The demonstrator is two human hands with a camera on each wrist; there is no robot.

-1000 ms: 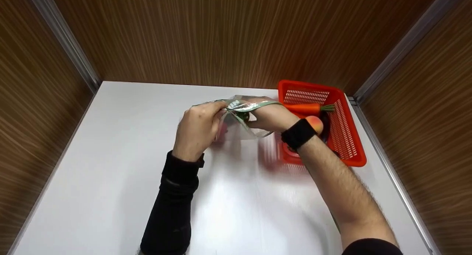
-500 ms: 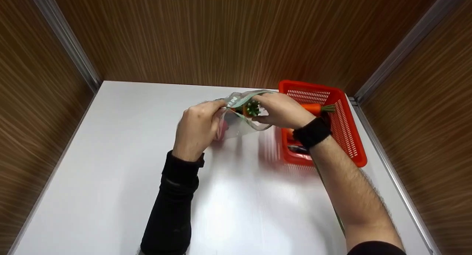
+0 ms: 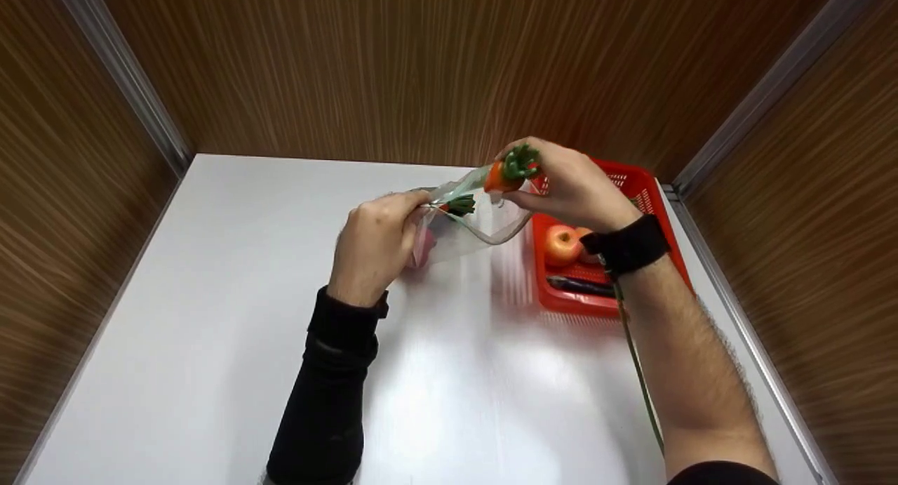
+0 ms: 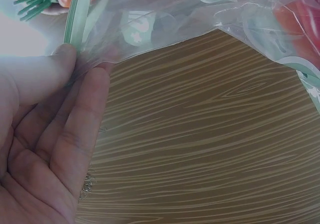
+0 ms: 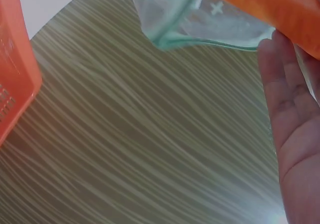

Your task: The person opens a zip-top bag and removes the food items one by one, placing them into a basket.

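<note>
A clear zip bag [image 3: 470, 225] with a green seal strip lies on the white table [image 3: 210, 330]. My left hand [image 3: 419, 208] pinches its near rim between thumb and fingers, also seen in the left wrist view as left hand [image 4: 85, 67] on the bag [image 4: 200, 14]. My right hand [image 3: 526, 183] grips an orange carrot [image 3: 499, 176] near its green top, lifted above the bag's mouth. The right wrist view shows this carrot [image 5: 270, 7] slanting over the bag [image 5: 185, 14]. A second green carrot top [image 3: 459, 204] shows inside the bag.
A red plastic basket [image 3: 561, 299] stands right of the bag, under my right wrist. It holds two apples [image 3: 561, 243] and a dark eggplant [image 3: 582, 285]. Wooden walls close the table in at the back and both sides.
My right hand came up out of the bag's mouth and moved up and right with a carrot in its grip. The left hand kept its pinch on the rim.
</note>
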